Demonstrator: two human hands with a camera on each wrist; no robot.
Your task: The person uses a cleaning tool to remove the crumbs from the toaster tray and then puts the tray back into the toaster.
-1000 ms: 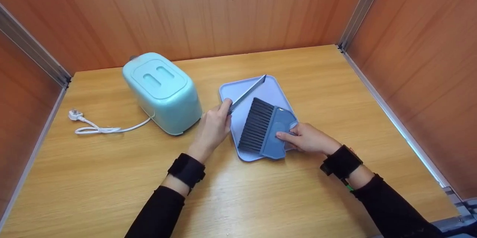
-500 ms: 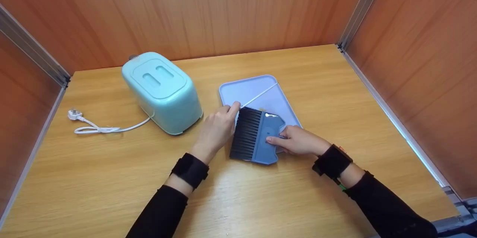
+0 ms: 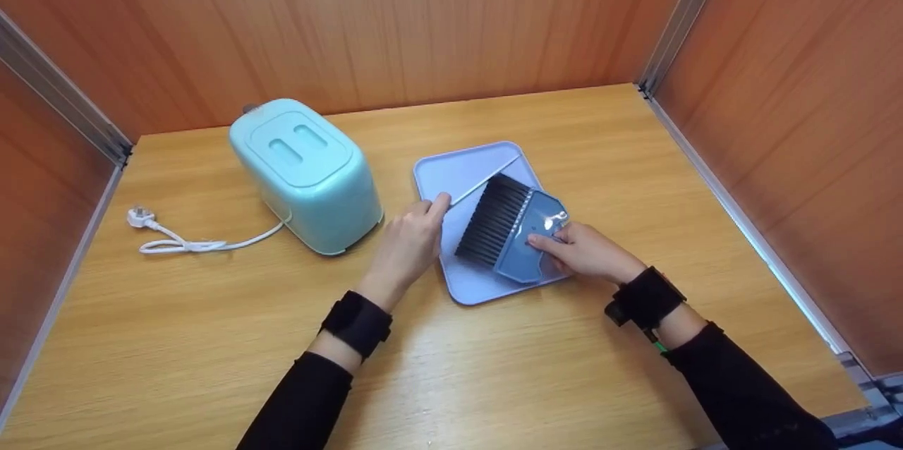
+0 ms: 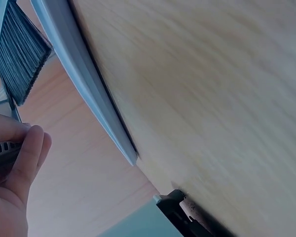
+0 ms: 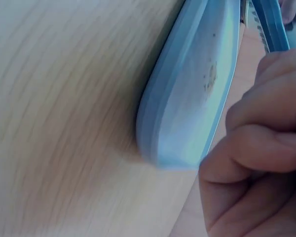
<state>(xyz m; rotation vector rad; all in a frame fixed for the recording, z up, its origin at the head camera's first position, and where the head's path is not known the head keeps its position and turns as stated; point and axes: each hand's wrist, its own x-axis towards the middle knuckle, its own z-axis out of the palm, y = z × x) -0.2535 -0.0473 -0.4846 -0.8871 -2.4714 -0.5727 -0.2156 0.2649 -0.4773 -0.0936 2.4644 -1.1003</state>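
Observation:
My left hand pinches the dark slotted end of a thin crumb tray, which appears nearly edge-on over a lilac serving tray. In the left wrist view, the thumb and fingers close on that dark end. My right hand grips a blue hand brush by its handle, thumb on top. Its dark bristles point left, close to the crumb tray. Brown crumbs lie on the serving tray in the right wrist view.
A light-blue toaster with a lid stands left of the serving tray. Its white cord and plug lie on the wooden table farther left. Wooden panels enclose the back and sides.
The brush first moved left and toward me, then swung back right and away. The crumb tray turned from showing its flat face to nearly edge-on. The toaster stayed put.

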